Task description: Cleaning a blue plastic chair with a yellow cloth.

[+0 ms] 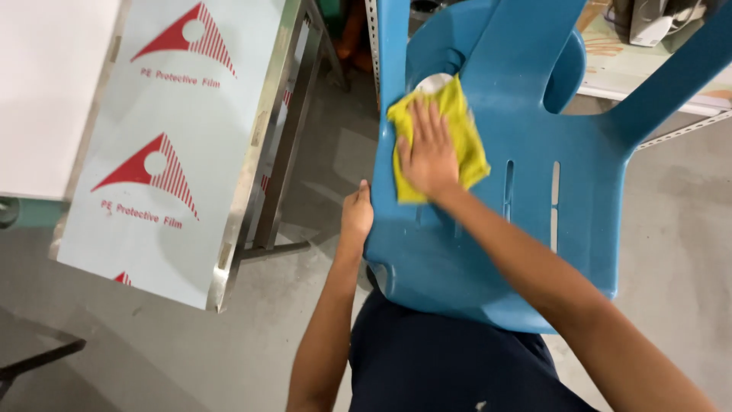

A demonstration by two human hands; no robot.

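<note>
1. The right hand [428, 152] is lying palm-down on a yellow cloth [446, 137], its grip spread flat with the fingers extended and pressing the cloth rather than pinching it.
2. The yellow cloth is resting against the underside of the seat of a blue plastic chair [488, 229], near the chair's left edge and partly covering a pale round patch.
3. The left hand [355, 216] is closing its grip around the chair's left rim, thumb showing on the outer side; the fingers are hidden behind the plastic.
4. The chair is leaning tilted against the person's dark-clothed lap, legs pointing away.
5. A metal bench [244, 175] covered in protective film with red triangles is standing to the left, on a grey concrete floor [671, 229].
</note>
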